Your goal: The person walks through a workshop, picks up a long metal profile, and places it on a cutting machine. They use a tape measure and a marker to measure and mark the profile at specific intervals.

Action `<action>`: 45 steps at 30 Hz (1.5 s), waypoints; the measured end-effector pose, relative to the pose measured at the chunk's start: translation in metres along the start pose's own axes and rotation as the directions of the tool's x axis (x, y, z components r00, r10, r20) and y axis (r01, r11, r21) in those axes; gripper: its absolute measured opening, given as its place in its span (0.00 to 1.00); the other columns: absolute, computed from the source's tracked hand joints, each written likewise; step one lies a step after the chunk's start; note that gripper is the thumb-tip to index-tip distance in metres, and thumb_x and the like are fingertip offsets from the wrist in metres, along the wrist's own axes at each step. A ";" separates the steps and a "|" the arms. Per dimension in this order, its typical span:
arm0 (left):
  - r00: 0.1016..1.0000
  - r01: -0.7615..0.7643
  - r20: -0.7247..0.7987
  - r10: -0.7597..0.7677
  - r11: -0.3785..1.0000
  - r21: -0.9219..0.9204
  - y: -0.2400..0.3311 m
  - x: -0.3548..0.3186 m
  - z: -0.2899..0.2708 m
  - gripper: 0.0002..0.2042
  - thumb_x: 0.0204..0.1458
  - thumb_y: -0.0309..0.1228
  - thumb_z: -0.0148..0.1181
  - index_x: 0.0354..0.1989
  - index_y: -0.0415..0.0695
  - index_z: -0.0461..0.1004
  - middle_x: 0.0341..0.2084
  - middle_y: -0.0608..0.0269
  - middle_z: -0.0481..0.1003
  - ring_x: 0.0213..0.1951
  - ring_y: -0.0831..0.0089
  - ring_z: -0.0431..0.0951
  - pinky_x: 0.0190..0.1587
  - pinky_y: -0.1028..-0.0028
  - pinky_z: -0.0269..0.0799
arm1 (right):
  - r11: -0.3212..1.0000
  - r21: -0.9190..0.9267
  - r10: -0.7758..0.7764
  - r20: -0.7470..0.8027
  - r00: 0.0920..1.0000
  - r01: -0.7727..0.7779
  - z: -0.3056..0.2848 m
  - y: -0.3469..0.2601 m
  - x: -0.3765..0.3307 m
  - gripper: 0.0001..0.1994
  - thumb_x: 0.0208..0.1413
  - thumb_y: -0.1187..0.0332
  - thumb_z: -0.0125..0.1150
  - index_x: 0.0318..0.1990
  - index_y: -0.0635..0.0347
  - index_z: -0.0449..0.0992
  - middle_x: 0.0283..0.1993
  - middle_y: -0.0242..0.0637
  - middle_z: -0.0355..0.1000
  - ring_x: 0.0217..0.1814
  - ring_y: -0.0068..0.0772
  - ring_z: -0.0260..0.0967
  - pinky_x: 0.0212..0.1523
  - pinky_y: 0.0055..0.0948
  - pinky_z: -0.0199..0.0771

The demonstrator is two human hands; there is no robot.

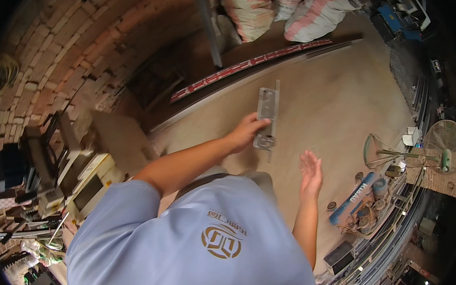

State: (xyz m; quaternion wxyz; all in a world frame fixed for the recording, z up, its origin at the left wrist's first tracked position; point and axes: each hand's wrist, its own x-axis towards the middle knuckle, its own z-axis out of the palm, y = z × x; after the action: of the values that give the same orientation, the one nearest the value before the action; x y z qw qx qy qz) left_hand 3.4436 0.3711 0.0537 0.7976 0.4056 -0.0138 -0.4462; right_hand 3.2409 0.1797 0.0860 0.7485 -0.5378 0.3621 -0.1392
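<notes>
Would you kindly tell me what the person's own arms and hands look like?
The left hand and right hand are ungloved, with no wristwear visible. The pale blue shirt has a short left sleeve and a round, brownish-gold emblem.

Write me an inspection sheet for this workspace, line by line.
Surface: tan floor.
Job's things: one long, narrow metal piece, held above the floor.
Clutter: sacks at the far side; long bars piled at right.
Hands: left hand grips the metal piece; right hand open, holding nothing.
Cables: coil at far left; cable or rope, unclear.
Surroundings: brick wall left, standing fan and blue tank right.
</notes>
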 end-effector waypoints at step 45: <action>0.316 -0.748 -0.914 0.255 0.659 -0.075 0.065 0.315 0.019 0.26 0.56 0.52 0.60 0.53 0.44 0.69 0.37 0.63 0.72 0.40 0.67 0.73 0.47 0.64 0.68 | -0.079 -0.634 0.696 0.518 0.498 0.769 0.102 -0.087 0.968 0.17 0.57 0.56 0.56 0.43 0.59 0.79 0.44 0.50 0.78 0.49 0.52 0.76 0.49 0.44 0.74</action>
State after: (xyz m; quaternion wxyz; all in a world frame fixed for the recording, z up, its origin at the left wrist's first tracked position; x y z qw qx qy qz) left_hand 3.6709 0.1491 0.0021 0.8695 0.3224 0.3578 0.1094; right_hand 4.0033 -0.3606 -0.1983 0.1246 -0.8801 -0.1269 0.4402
